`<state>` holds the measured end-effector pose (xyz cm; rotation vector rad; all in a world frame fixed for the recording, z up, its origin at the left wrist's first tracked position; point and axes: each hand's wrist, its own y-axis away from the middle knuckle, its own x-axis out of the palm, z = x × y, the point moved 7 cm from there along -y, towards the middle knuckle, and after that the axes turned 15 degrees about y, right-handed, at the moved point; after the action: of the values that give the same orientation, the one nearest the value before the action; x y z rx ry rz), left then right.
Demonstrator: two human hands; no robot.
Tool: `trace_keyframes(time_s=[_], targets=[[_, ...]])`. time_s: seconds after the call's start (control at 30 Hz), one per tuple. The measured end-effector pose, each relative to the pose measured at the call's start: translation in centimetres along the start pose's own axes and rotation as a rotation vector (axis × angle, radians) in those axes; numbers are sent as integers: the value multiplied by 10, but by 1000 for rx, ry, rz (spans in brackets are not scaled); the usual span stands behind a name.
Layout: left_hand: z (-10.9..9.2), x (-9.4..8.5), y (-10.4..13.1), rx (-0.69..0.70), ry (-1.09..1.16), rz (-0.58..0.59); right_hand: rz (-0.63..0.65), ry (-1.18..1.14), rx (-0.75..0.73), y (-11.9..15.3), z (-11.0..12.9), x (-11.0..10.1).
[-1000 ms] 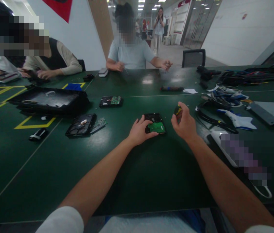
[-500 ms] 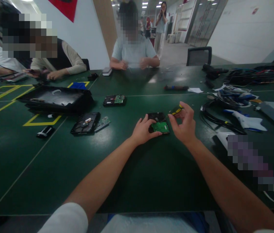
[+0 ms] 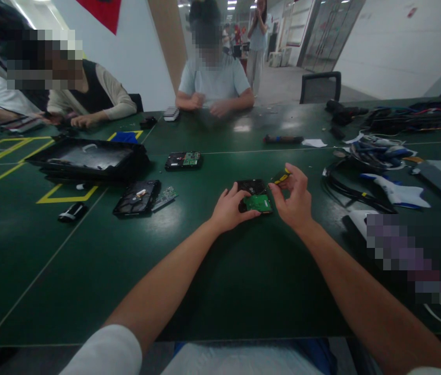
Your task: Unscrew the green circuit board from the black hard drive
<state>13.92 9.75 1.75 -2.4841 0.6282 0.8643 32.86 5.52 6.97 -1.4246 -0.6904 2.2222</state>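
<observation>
A hard drive [image 3: 257, 203] lies on the green table with its green circuit board facing up. My left hand [image 3: 230, 209] grips it from the left, fingers on the far side and thumb along the near edge. Just right of the drive, my right hand [image 3: 294, 200] pinches a yellow and black screwdriver [image 3: 282, 177] by its handle. The screwdriver's shaft points down toward the drive's right side; whether its tip touches a screw is too small to tell.
To the left lie another hard drive [image 3: 136, 198], a loose circuit board [image 3: 164, 199] and a black tray [image 3: 91, 156]. A further drive [image 3: 183, 160] lies farther back. Cables [image 3: 377, 153], a glove [image 3: 398, 191] and a power drill [image 3: 343, 112] are on the right. A person [image 3: 215, 83] sits opposite.
Both my hands keep nearly the same pose at the hard drive, screwdriver still in the right. The hands of the person opposite have shifted, and the view has moved slightly.
</observation>
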Motion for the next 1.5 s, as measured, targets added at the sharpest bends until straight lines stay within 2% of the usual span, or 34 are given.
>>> trace_keyframes(time_s=[0.3, 0.53, 0.93, 1.2, 1.5], targets=[[1, 1, 0, -6, 7, 4, -68, -58, -37, 0, 1, -1], [1, 1, 0, -25, 3, 10, -213, -116, -163, 0, 3, -3], [1, 2, 1, -11, -8, -4, -196, -109, -253, 0, 17, -8], [0, 0, 0, -14, -5, 5, -101, -273, -205, 0, 8, 3], [-1, 1, 0, -12, -12, 2, -139, -200, -210, 0, 10, -1]])
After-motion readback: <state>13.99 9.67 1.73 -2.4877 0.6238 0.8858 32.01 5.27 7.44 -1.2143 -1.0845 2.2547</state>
